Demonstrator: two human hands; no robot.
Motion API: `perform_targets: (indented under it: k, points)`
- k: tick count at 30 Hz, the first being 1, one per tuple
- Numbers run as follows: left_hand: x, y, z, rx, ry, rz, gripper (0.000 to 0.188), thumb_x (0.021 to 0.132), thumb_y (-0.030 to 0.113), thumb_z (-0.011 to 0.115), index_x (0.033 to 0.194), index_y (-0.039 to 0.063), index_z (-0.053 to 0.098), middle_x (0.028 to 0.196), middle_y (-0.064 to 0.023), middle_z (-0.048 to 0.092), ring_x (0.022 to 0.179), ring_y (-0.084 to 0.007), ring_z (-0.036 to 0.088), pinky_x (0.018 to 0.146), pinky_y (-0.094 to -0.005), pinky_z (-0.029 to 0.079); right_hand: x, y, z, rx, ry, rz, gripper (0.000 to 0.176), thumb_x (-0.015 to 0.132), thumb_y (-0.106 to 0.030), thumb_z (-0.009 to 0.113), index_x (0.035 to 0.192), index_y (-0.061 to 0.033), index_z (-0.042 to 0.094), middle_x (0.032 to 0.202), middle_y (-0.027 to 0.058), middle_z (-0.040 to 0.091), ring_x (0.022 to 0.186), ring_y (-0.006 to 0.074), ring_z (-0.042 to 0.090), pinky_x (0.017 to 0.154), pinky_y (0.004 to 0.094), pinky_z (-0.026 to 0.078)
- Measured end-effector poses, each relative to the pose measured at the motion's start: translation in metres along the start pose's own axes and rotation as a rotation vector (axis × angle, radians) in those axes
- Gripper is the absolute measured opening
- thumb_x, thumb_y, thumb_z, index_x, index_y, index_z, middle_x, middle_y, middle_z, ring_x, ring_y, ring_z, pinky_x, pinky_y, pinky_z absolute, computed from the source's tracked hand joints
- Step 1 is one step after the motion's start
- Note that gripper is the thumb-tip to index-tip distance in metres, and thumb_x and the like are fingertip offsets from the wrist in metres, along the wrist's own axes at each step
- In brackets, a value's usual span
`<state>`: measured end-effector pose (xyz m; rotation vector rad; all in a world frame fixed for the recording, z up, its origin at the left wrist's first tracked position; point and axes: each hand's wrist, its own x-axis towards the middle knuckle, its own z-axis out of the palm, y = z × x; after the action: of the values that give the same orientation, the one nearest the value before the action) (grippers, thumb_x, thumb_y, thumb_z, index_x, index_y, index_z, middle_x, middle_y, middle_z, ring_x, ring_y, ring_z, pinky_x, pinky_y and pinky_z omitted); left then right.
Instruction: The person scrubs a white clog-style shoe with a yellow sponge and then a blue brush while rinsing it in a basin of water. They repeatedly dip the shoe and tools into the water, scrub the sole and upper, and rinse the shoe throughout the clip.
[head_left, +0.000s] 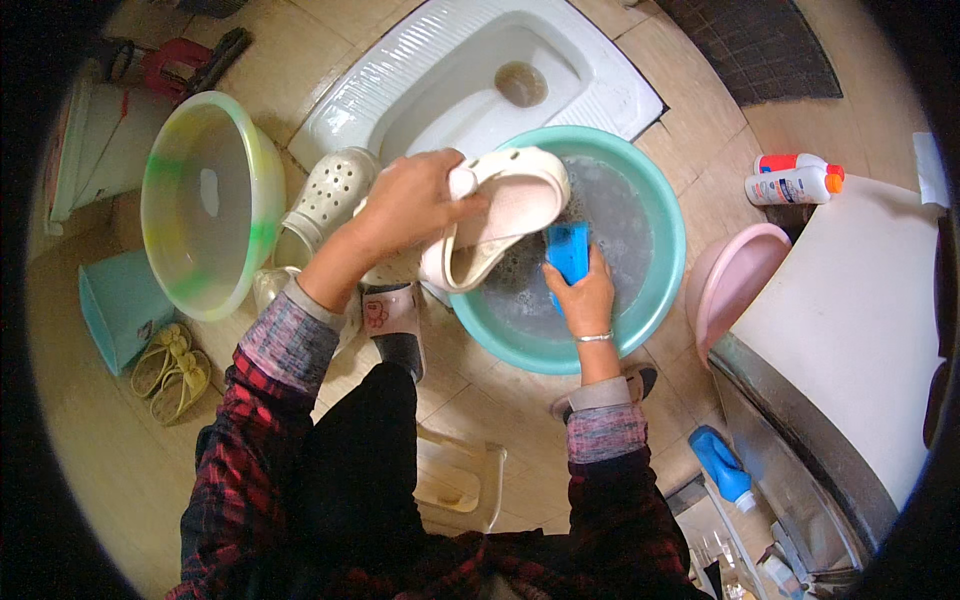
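Note:
My left hand (420, 202) grips a white foam clog (517, 206) by its heel strap side, tilted above the left rim of a teal plastic basin (667, 247). Grey, sudsy water fills the basin. Over that water my right hand (585, 292) holds a blue brush or scrubber (568, 251); which of the two it is, I cannot tell. The clog's toe is close to the blue tool. Left of the held clog, another pale clog with round holes (341, 180) lies among more pale footwear, partly hidden by my left forearm.
A squat toilet (442, 82) lies beyond the basin. At left stand a yellow-green basin (266, 180) with water, a light-blue bin (112, 300) and yellow sandals (180, 371). At right are white bottles (787, 186), a pink basin (705, 277) and a blue bottle (720, 461). A plastic stool (491, 487) is below me.

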<state>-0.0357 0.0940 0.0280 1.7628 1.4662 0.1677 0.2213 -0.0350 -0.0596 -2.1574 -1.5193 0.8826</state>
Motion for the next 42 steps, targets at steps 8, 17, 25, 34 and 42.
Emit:
perform_targets:
  k: [8,17,25,34,42]
  points:
    - [0.004,0.000,0.000,0.103,-0.031,0.053,0.060,0.077,0.044,0.067,0.113,-0.004,0.062,0.103,-0.0264,0.065,0.094,-0.0411,0.063,0.085,-0.0459,0.049,0.003,-0.016,-0.030,0.195,-0.170,0.196,0.062,0.069,-0.025,0.081,0.117,0.0049,0.055,0.102,0.0219,0.065,0.085,0.0389,0.064,0.080,0.0430,0.052]
    - [0.014,0.015,0.003,0.285,-0.151,0.300,0.061,0.079,0.052,0.062,0.108,-0.001,0.062,0.092,-0.0211,0.066,0.089,-0.0389,0.063,0.083,-0.0446,0.048,0.036,-0.092,-0.078,0.228,-0.218,-0.356,0.066,0.073,-0.022,0.080,0.126,0.0036,0.052,0.114,0.0194,0.060,0.102,0.0317,0.060,0.091,0.0397,0.047]
    - [-0.010,-0.012,-0.021,0.383,0.091,0.104,0.079,0.080,0.065,0.060,0.120,-0.003,0.061,0.108,-0.0220,0.066,0.100,-0.0380,0.062,0.091,-0.0419,0.046,0.034,-0.068,-0.053,0.400,-0.411,-0.079,0.061,0.077,-0.026,0.080,0.123,0.0038,0.054,0.100,0.0149,0.065,0.086,0.0219,0.063,0.078,0.0343,0.051]
    - [-0.042,-0.044,-0.025,-0.271,0.070,-0.176,0.071,0.081,0.034,0.076,0.134,-0.003,0.049,0.123,-0.0194,0.060,0.117,-0.0244,0.056,0.102,-0.0334,0.041,0.027,-0.059,-0.037,0.931,-0.156,0.350,0.039,0.096,-0.033,0.059,0.114,0.0008,0.056,0.096,0.0099,0.064,0.084,0.0181,0.064,0.076,0.0329,0.053]
    - [-0.049,-0.051,-0.024,-0.540,0.003,-0.145,0.078,0.080,0.024,0.075,0.142,-0.004,0.036,0.132,-0.0163,0.052,0.121,-0.0239,0.051,0.104,-0.0315,0.038,0.015,-0.063,-0.005,1.060,-0.180,0.333,0.027,0.100,-0.017,0.052,0.120,0.0011,0.054,0.091,-0.0015,0.054,0.073,0.0055,0.046,0.064,0.0212,0.041]
